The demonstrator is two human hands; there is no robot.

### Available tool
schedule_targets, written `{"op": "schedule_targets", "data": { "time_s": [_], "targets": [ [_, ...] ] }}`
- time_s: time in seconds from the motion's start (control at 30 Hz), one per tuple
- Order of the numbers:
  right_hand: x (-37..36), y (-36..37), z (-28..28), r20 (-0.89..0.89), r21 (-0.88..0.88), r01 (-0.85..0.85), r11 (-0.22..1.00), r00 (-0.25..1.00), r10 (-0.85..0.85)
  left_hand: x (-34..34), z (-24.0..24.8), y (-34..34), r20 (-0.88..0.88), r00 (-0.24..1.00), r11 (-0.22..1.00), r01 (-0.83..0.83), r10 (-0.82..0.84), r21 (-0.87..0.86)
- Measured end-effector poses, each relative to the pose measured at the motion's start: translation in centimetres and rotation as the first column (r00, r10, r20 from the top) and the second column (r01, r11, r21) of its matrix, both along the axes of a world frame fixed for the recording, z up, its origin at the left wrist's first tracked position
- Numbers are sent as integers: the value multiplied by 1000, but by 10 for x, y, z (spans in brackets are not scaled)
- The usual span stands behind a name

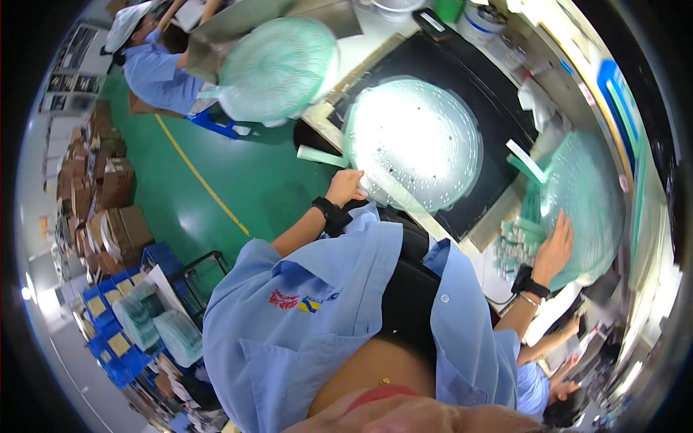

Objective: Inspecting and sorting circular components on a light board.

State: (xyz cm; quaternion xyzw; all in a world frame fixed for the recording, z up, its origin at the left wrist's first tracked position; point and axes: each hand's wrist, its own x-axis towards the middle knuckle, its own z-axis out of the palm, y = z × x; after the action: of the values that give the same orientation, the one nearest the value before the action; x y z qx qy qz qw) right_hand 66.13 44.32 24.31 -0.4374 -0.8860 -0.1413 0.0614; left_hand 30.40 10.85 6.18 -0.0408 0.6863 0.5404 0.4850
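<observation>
A round translucent disc [415, 141] with small dark specks lies brightly lit on a black work surface [498, 94] in front of me. A pale green tab [321, 156] sticks out from its left side. My left hand [345, 189] is at the disc's near left rim, its fingers curled closed by a small pale bit; what they grip is hard to make out. To the right, my right hand [554, 252] rests with fingers stretched out on a stack of greenish translucent discs [588, 202]. Many pale tabs [518, 242] bunch together at that stack's left side.
Another stack of greenish discs [278, 68] stands at the far left, near a seated co-worker [155, 76]. A dark handheld device [432, 25] and a white tub [482, 22] are at the back. Cardboard boxes [119, 231] and blue bins [108, 325] line the left. Another person [538, 386] works lower right.
</observation>
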Motion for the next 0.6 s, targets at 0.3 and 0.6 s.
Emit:
{"op": "schedule_targets", "data": {
  "time_s": [0.3,0.6],
  "targets": [
    [-96,-65,-10,-497,-100,-193,976,860,119,-167,7,-99,-287,615,674,-610,734,416],
    [-182,-169,-129,-297,-535,-457,710,889,349,-345,-54,-148,-906,208,625,-777,369,76]
  ]
}}
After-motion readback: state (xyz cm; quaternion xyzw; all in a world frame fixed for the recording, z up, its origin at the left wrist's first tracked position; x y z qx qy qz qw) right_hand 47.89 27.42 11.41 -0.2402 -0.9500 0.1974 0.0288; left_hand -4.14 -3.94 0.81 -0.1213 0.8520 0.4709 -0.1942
